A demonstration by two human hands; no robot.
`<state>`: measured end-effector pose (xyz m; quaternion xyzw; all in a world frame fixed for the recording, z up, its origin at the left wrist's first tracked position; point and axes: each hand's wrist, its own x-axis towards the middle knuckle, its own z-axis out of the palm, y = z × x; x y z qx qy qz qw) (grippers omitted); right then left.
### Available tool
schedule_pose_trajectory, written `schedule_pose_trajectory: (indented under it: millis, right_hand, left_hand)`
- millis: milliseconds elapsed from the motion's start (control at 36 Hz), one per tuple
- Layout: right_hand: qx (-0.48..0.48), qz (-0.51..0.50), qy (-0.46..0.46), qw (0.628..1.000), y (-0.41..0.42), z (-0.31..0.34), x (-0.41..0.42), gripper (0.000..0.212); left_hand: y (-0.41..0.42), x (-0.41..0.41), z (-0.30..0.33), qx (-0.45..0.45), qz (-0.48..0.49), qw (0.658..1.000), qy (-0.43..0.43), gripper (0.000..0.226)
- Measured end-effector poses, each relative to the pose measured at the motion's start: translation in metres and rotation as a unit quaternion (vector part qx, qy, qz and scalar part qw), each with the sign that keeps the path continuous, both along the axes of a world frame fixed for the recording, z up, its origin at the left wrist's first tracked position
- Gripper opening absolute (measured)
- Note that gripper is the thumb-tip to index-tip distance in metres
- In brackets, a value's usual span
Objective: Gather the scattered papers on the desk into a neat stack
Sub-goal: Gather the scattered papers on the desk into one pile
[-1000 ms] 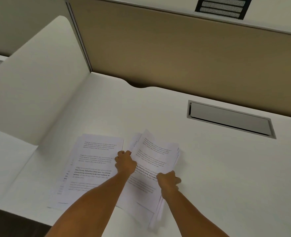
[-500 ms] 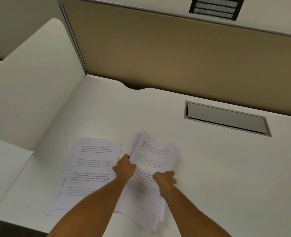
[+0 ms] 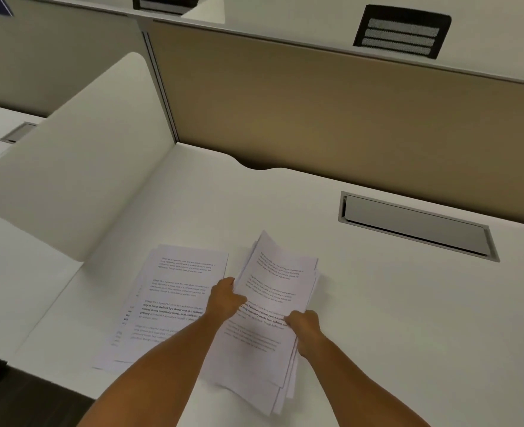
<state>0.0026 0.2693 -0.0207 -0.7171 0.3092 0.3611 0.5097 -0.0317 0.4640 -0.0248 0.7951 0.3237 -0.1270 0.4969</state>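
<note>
Head view: both grips, left hand [image 3: 223, 298] and right hand [image 3: 305, 323], curled round paper bundle [image 3: 273, 291] on desk [image 3: 393, 303]

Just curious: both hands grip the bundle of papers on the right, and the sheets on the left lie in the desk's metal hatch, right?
Not quite. In the head view the left sheets lie flat on the desk, clear of the metal hatch. Both the left hand and right hand do grip the right bundle.

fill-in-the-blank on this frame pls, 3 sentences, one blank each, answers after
1. The held bundle of papers is gripped by ____ hands, the left hand and the right hand.
2. The flat pile of papers lies to the ____ of the held bundle.
3. The grey cable hatch set in the desk has its lid ____.

Answers: both; left; closed
</note>
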Motion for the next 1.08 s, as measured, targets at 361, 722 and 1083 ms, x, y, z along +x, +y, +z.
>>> schedule_pose_trajectory:
  millis: [361, 722, 1083]
  right_hand:
    - [0.08, 0.099, -0.028, 0.991, 0.033, 0.02, -0.009, 0.053]
    - [0.114, 0.156, -0.052, 0.98, 0.121, 0.028, -0.021, 0.03]
    - [0.083, 0.228, -0.04, 0.969, 0.187, 0.004, -0.044, 0.026]
  left_hand:
    - [0.043, -0.041, 0.037, 0.056, 0.064, 0.996, -0.04, 0.033]
    - [0.122, -0.079, 0.046, 0.074, 0.135, 0.987, -0.042, 0.029]
    - [0.17, -0.098, 0.005, 0.097, 0.166, 0.981, 0.017, 0.024]
